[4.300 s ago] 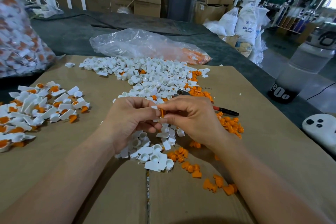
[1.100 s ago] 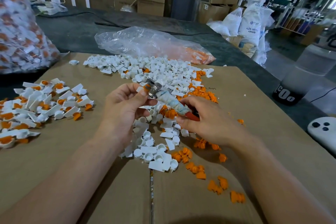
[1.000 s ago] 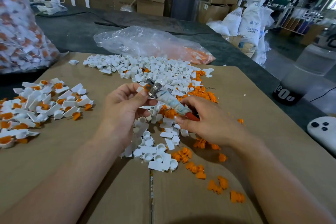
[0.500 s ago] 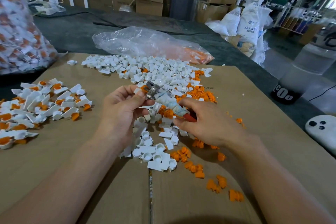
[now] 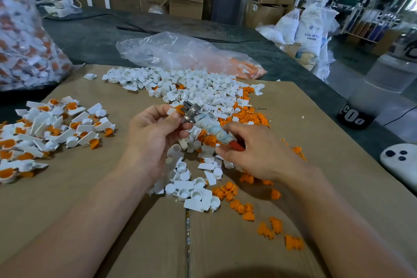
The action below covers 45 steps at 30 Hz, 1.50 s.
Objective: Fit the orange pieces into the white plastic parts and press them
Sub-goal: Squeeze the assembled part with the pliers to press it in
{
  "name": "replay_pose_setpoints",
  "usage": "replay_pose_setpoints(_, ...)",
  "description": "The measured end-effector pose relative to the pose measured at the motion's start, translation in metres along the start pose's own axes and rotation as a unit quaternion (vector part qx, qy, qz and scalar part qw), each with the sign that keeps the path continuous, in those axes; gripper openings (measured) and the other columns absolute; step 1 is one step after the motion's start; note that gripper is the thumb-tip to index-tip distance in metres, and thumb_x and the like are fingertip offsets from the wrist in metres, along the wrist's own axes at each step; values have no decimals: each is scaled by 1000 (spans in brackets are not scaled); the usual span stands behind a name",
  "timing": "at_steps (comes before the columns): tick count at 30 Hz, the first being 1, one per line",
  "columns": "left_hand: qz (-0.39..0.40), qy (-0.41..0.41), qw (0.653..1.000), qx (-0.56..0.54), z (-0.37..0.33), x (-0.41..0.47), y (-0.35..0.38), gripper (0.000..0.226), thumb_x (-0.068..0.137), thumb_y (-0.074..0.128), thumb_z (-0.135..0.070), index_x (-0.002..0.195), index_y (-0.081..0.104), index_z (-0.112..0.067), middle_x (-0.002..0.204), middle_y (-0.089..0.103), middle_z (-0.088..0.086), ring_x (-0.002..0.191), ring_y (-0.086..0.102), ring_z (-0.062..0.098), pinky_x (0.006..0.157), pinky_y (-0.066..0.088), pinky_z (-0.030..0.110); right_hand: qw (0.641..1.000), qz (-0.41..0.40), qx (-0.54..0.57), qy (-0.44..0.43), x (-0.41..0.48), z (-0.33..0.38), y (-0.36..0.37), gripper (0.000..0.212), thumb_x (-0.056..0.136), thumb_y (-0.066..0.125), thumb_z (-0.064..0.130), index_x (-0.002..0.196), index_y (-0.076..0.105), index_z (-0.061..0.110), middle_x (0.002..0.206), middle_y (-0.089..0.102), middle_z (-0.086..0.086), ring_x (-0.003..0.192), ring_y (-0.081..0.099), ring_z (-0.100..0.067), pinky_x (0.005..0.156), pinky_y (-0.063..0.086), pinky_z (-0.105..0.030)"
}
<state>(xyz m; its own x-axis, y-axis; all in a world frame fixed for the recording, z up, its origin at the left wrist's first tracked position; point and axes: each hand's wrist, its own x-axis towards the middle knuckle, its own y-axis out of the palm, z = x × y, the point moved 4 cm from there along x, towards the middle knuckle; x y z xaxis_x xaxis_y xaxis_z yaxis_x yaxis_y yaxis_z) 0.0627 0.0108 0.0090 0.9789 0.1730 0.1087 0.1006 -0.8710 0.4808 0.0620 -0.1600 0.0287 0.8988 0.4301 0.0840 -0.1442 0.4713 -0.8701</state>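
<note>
The white part (image 5: 172,111), an orange piece (image 5: 179,108) seated in it, is pinched between the left hand's (image 5: 155,133) curled thumb and fingers above the middle of the cardboard sheet (image 5: 90,187); the right hand (image 5: 255,153) grips a wrapped tool (image 5: 209,127), its metal head against the part; a clear bag (image 5: 176,52) at the sheet's far edge holds loose orange bits (image 5: 248,67); a bulging bag (image 5: 22,40) off the far-left corner, cut off by the frame, holds fitted parts; how the tool's head is made is unclear.

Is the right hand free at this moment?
No, the right hand grips the red handle end of a wrapped tool, whose metal head meets the white part pinched in the left hand.
</note>
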Motion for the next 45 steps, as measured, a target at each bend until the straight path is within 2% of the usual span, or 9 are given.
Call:
replay_pose_setpoints(3, 1, -3, 1000, 3, 0, 0, 0, 18, 85, 50, 5, 73, 54, -7, 53, 61, -1, 50, 62, 10, 46, 50, 16, 1000, 4, -3, 0, 0, 1, 0, 26, 86, 57, 44, 106, 53, 28, 73, 49, 16, 67, 48, 0, 54, 32, -12)
replay_pose_setpoints(8, 2, -14, 1000, 10, 0, -1, 1, 19, 86, 50, 6, 73, 54, -7, 52, 61, 0, 50, 62, 10, 47, 50, 16, 1000, 13, 2, -4, 0, 3, -1, 14, 86, 57, 43, 88, 47, 33, 67, 47, 12, 65, 46, 11, 59, 35, -7)
replay_pose_setpoints(13, -23, 3, 999, 36, -1, -3, -1, 22, 87, 49, 7, 72, 53, -8, 51, 61, -1, 49, 62, 10, 47, 49, 17, 1000, 9, -22, -4, -2, 7, -1, 17, 88, 56, 40, 95, 52, 24, 71, 47, 12, 63, 45, -5, 53, 31, -19)
replay_pose_setpoints(17, -40, 1, 998, 46, 0, -3, -3, 24, 87, 49, 8, 69, 53, -7, 50, 61, 0, 48, 61, 10, 47, 50, 18, 1000, 13, -21, -4, -2, 12, 1, 14, 89, 55, 39, 83, 47, 29, 69, 47, 10, 62, 44, -7, 52, 32, -23)
replay_pose_setpoints(24, -46, -2, 998, 48, 1, -2, -5, 25, 87, 50, 8, 68, 53, -7, 50, 60, -1, 48, 61, 11, 46, 49, 18, 999, 14, -31, 8, -1, 12, 2, 28, 89, 55, 38, 68, 38, 32, 68, 46, 8, 61, 43, -8, 53, 32, -25)
replay_pose_setpoints(32, -57, -7, 997, 50, 3, -1, -6, 25, 87, 50, 8, 67, 53, -7, 50, 61, 2, 46, 60, 11, 46, 50, 19, 999, 6, -37, 14, 0, 13, 3, 31, 89, 56, 38, 66, 36, 30, 66, 45, 8, 61, 43, -9, 53, 33, -28)
replay_pose_setpoints(39, -63, -9, 997, 46, 0, -1, -5, 26, 86, 49, 10, 66, 53, -6, 69, 58, 14, 50, 60, 13, 48, 51, 20, 997, -27, -72, -4, 3, 13, 5, 35, 89, 56, 38, 65, 32, 28, 62, 42, 7, 57, 39, -10, 51, 30, -29)
replay_pose_setpoints(43, -65, -10, 997, 49, -1, 0, -4, 25, 86, 51, 10, 67, 53, -6, 65, 59, 11, 49, 61, 12, 47, 50, 19, 998, -30, -56, -12, 4, 9, 6, 33, 88, 56, 41, 66, 34, 30, 61, 42, 8, 56, 39, -8, 50, 27, -27)
replay_pose_setpoints(45, -62, -5, 997, 52, -1, -1, -3, 24, 85, 53, 9, 67, 54, -7, 60, 61, 8, 48, 61, 12, 46, 50, 18, 999, -31, -42, -13, 5, 6, 5, 23, 86, 57, 45, 75, 41, 32, 66, 44, 11, 59, 41, -6, 51, 28, -25)
